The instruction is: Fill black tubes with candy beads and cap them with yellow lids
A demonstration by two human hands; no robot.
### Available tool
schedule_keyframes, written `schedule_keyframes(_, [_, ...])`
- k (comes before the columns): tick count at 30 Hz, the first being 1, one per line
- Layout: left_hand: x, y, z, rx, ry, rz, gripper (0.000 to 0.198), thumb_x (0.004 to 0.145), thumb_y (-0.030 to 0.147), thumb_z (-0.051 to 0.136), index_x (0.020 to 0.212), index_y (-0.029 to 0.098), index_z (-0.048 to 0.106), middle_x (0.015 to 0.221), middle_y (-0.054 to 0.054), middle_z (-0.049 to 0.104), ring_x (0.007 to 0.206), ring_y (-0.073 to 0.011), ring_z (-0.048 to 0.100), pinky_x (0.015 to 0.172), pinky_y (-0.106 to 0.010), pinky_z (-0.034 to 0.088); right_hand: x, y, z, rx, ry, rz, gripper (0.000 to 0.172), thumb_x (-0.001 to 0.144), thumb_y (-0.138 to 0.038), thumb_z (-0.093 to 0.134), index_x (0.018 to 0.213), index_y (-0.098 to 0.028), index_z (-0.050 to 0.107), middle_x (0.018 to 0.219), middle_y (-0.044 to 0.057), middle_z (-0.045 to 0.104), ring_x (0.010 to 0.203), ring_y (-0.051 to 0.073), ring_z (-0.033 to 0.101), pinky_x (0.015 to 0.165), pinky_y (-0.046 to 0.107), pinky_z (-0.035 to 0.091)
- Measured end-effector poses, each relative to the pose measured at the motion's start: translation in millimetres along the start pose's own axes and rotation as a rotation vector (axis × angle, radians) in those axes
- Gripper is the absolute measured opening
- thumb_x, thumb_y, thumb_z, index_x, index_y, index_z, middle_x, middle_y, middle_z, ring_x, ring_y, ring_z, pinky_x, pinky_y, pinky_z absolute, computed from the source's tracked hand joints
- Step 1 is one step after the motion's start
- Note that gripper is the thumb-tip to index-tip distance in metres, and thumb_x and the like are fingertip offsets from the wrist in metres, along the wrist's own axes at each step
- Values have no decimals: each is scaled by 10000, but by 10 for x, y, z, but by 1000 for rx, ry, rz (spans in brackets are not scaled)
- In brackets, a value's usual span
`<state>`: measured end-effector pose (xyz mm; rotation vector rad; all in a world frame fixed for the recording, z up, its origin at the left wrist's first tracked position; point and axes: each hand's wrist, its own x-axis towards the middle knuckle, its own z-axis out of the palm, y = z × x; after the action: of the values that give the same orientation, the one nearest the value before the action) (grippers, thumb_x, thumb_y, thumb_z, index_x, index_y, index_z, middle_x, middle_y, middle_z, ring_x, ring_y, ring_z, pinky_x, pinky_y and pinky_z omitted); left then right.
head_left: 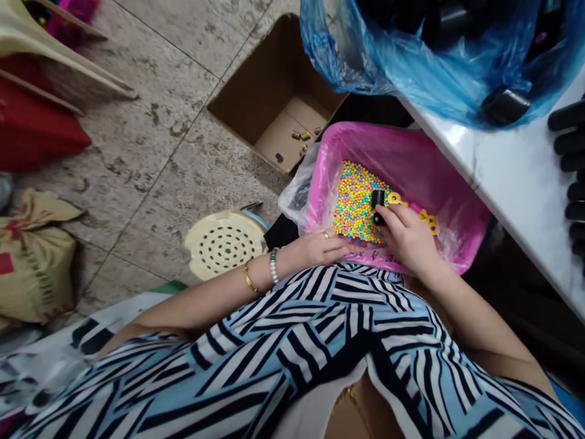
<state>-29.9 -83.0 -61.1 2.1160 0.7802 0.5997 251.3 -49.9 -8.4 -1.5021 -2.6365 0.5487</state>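
Note:
A pink plastic basin (402,137), lined with clear plastic, sits against my front. Many small round beads (356,195) in yellow, pink and blue lie in it, with several yellow ring-shaped pieces (428,221) beside them. My right hand (409,238) reaches into the basin, its fingertips closed on a small black cylinder (378,198) just over the beads. A dark end with a pink spot shows by the fingertips; I cannot tell whether it is a separate piece. My left hand (322,247) rests at the basin's near left rim, fingers stretched out, holding nothing.
A cardboard box (274,79) with several small metallic pieces stands beyond the basin. On the white table (484,158) at right are a blue plastic bag (411,73) of black pieces and a row of black cylinders (571,143). A perforated cream stool (226,244) stands left.

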Motion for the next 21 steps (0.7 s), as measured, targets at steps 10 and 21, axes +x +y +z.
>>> schedule_keyframes(10, [269, 200, -189, -364, 324, -221, 460, 1003, 259, 633, 1459, 209, 602, 1409, -134, 661, 1315, -244, 647, 1131, -405, 553, 287, -19, 314, 456, -191, -214, 332, 994, -239, 617, 1317, -210, 685, 1239, 121, 719, 1163, 257, 662, 1033, 431, 547])
schedule_keyframes(21, [532, 202, -233, -434, 304, -286, 567, 917, 175, 683, 1470, 210, 564, 1444, -114, 630, 1353, -255, 618, 1144, -419, 554, 283, 143, 189, 856, 90, 17, 235, 944, -404, 723, 1148, -289, 741, 1206, 76, 721, 1185, 244, 678, 1095, 470, 543])
